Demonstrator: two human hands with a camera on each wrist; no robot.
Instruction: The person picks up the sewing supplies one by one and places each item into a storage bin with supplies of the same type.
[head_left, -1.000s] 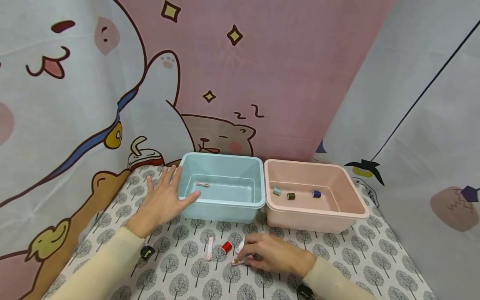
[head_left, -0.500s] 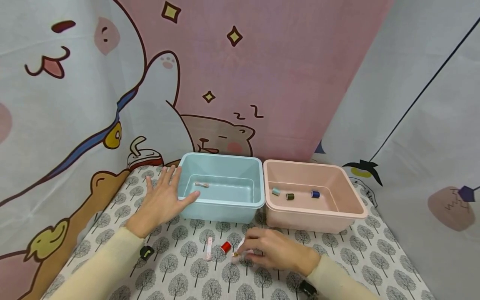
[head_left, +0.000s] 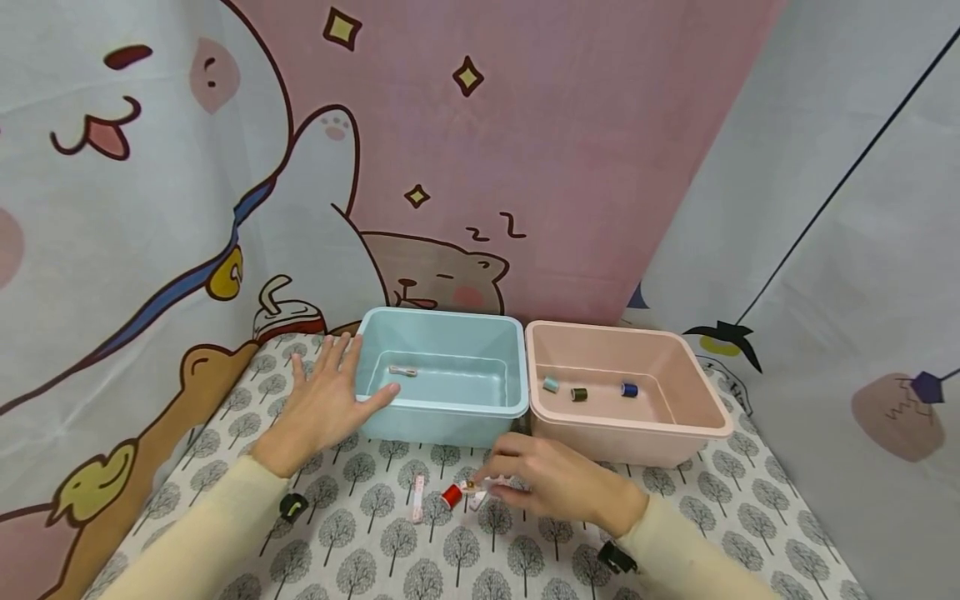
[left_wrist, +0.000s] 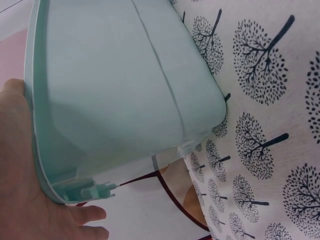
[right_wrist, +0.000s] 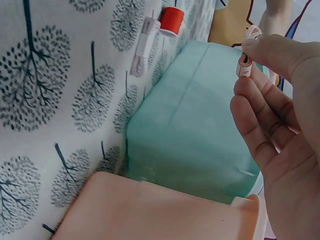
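My right hand pinches a small pink-and-white patterned clip with a gold-coloured metal part between thumb and fingertips. It is raised over the tablecloth, in front of the light-blue bin. A red thread spool lies just left of the clip. Close by is a thin white piece, partly behind my right hand in the head view. Farther left lies another pale patterned strip. My left hand, fingers spread, rests against the blue bin's left rim, thumb over its front edge.
One similar small clip lies inside the blue bin. Right beside that bin stands a pink bin, holding a teal spool, a green spool and a dark-blue spool. A printed curtain hangs behind.
My right hand has lifted the clip from the cloth and moved it slightly up toward the bins, uncovering part of the white piece. My left hand stays put.
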